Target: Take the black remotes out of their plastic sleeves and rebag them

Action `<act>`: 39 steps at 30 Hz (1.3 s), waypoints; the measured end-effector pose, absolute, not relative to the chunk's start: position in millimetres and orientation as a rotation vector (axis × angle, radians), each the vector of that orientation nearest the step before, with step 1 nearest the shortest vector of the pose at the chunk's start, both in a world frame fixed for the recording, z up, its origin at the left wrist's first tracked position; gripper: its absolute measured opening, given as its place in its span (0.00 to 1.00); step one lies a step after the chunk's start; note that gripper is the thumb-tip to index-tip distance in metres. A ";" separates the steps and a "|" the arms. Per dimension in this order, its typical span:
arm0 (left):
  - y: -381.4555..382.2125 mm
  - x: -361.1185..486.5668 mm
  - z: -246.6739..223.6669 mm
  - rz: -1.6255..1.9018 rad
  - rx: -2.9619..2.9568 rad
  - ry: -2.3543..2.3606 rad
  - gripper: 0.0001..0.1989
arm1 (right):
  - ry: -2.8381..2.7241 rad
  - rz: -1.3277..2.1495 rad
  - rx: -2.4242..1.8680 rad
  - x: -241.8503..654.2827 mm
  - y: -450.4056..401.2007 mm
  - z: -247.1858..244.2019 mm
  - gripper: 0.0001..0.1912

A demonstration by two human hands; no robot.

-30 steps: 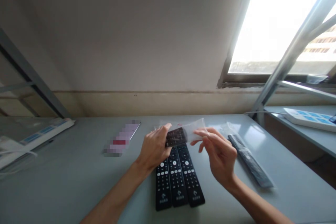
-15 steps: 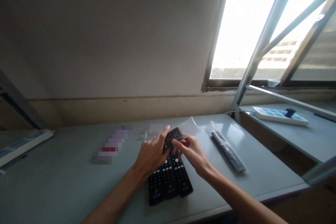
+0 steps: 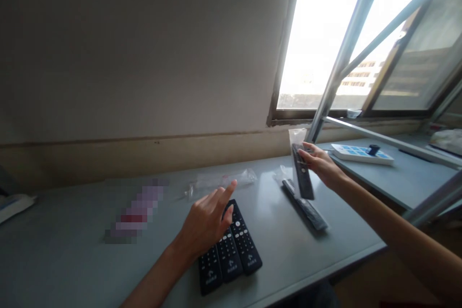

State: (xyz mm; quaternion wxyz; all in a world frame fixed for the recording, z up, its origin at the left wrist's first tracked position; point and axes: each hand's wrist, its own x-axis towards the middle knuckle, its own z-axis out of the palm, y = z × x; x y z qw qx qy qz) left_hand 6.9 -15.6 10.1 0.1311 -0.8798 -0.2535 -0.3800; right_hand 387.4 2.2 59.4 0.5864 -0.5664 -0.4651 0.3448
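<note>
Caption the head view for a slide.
Right hand holds a bagged remote near another bagged remote; left hand over three bare remotes on a table.

Left hand (image 3: pixel 207 219) is no longer gripping the bagged remote (image 3: pixel 304 180); its thumb and forefinger are spreading apart. Right hand (image 3: pixel 321 166) is now carrying that remote alone, out at two o'clock from the left, over the second bagged remote (image 3: pixel 313 215). Bag's clear end is pointing to twelve, formerly two. Camera view is swinging toward three o'clock.
</note>
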 end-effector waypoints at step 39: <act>-3.8 8.9 -12.8 -0.731 -3.050 -0.784 0.18 | -2.158 0.105 -2.057 381.1 -30.0 -35.1 0.32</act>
